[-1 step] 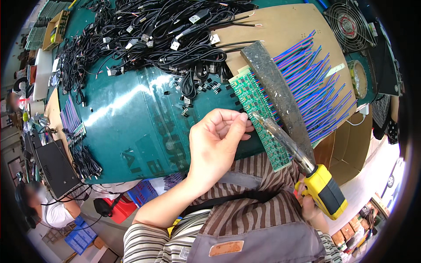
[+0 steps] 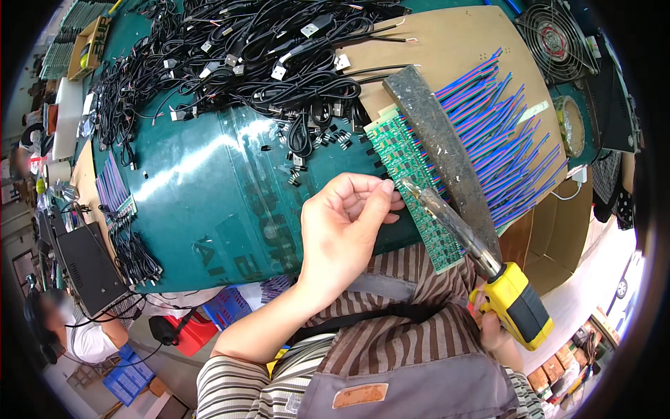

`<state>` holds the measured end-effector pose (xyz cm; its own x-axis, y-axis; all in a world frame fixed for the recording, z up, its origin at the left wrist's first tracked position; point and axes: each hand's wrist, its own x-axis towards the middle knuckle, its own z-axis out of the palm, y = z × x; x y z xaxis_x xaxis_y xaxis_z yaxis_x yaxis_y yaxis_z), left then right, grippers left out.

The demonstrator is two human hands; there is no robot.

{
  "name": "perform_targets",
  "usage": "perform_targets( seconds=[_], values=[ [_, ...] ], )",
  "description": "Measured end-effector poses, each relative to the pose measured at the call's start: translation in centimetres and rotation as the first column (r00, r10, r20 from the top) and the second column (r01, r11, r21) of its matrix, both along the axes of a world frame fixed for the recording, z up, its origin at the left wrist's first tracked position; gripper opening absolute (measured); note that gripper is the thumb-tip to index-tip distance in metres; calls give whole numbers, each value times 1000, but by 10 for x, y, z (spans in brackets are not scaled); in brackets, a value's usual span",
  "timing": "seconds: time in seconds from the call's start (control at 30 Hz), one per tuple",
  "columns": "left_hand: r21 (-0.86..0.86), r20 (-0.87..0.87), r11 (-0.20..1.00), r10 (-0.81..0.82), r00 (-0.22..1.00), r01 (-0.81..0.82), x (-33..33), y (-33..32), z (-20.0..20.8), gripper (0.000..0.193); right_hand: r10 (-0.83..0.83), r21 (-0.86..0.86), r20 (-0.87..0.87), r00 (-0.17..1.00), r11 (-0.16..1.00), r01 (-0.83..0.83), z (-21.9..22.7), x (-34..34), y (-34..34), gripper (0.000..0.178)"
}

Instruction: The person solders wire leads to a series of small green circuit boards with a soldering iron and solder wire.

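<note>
Showing at the far left, another person (image 2: 94,341) in a white top is appearing below a black box (image 2: 89,269), and a bundle of thin purplish wires (image 2: 115,185) is lying just beside the left edge of your green mat (image 2: 202,181). Along the mat's far side, a big tangle of black cables (image 2: 241,45) with metal plugs is spreading toward the middle, and small black connectors (image 2: 342,140) are lying loose below it. Your left hand (image 2: 342,234) is coming in over the mat, its fingers curling narrowly inward and the thumb tip meeting the index finger at the left edge of the green board (image 2: 391,153); whether you are pinching something small there, you cannot tell from this view. The board is lying aslant, right of that hand, with its lower end reaching over your striped apron (image 2: 391,335). Your right hand (image 2: 494,332) is wrapping its fingers around the yellow handle of the iron (image 2: 513,293), whose tip is pointing at the board near your left fingertips; contact is too fine to tell. A dark bar (image 2: 447,153) is resting across the board's right side, and blue and red wires (image 2: 506,146) are fanning out beyond it over brown cardboard (image 2: 447,42). Farther right, a tape roll (image 2: 571,126) is standing below a fan (image 2: 556,42).
</note>
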<state>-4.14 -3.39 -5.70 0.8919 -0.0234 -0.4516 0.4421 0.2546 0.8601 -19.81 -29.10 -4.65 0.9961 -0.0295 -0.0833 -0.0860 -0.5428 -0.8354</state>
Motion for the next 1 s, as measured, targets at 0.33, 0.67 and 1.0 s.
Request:
perform_targets(
  seconds=[0.33,0.67,1.0],
  values=[
    [5,21,1000,-12,1000,12,0,1,-1,15,-41,-16,-12,999,999,41,6,7,7,32],
    [22,26,1000,-9,1000,9,-1,0,-2,15,-34,-9,9,999,999,34,2,-2,-1,32],
    [16,25,999,-30,999,29,1,1,-2,15,-52,39,29,998,998,51,4,-7,-6,28]
  ],
)
